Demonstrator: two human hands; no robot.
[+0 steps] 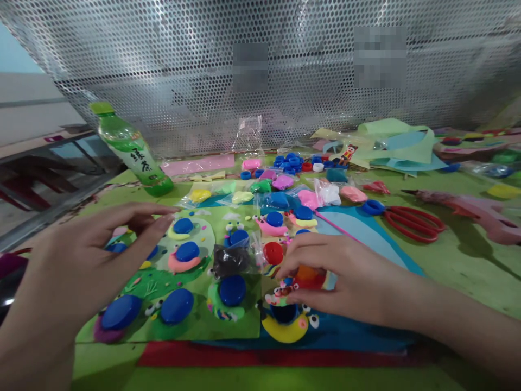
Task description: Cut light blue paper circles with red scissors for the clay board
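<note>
left hand (91, 252), loosely curved above green sheet (247, 330)

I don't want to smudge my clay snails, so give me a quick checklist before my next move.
1. Left hand free: ok, thumb and finger apart, nothing held.
2. Right hand gripping the small clay figure firmly: cannot tell; the fingers are at it, the grip unclear.
3. Green sheet free of bags: not ok, the bag of black clay lies among the snails.
4. Bottle closed: ok, green cap on.
5. Glue gun off the snail sheets: ok, out to the right.
</note>
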